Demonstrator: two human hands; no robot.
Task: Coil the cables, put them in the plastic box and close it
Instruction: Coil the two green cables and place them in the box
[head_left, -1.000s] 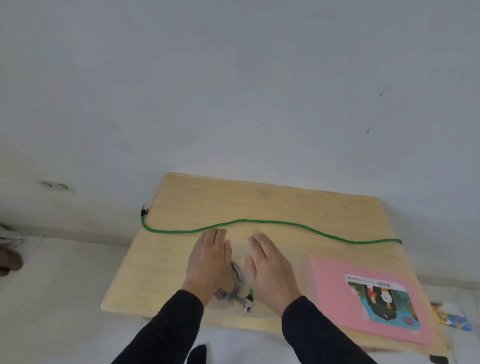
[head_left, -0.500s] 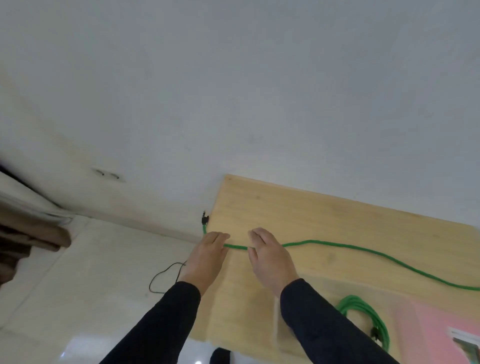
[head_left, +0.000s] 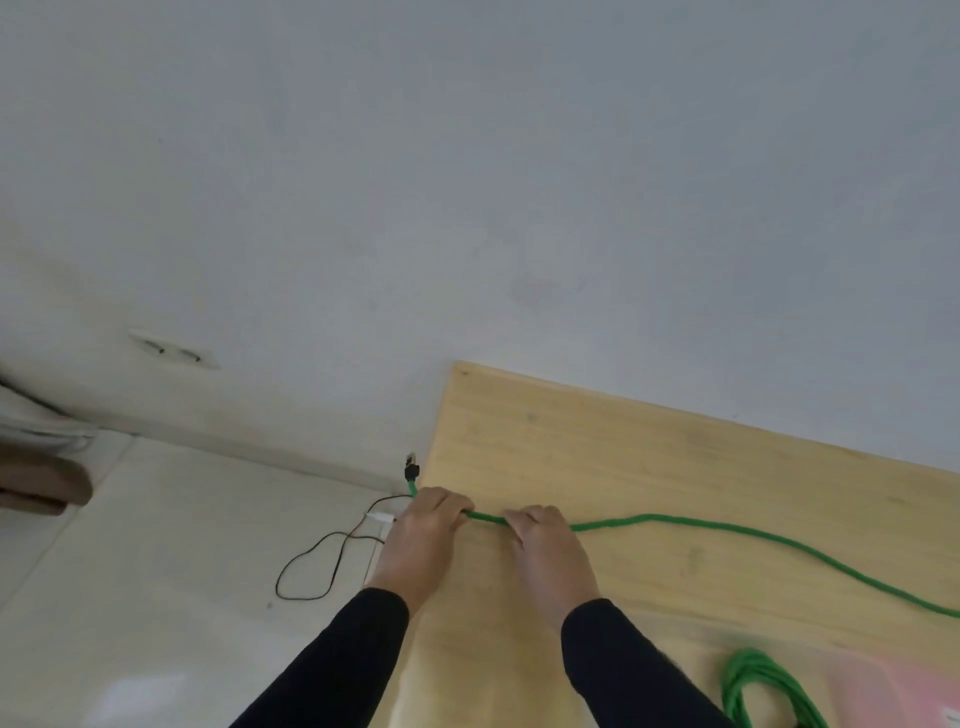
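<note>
Head view: left hand (head_left: 423, 538) and right hand (head_left: 545, 545) both curl around the green cable (head_left: 727, 527) lying on the wooden board (head_left: 597, 441). Risk: its plug (head_left: 411, 470) overhangs the edge and may snag during coiling.

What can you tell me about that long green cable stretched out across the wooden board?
The long green cable looks like a braided cord. It lies uncoiled in a loose wave across the wooden board and runs out of view at the right edge. Its left end hangs just past the board's left edge and carries a dark plug with a metal tip. Near that end the left hand and the right hand both curl their fingers round it, close together, with a short stretch of cable showing between them.
</note>
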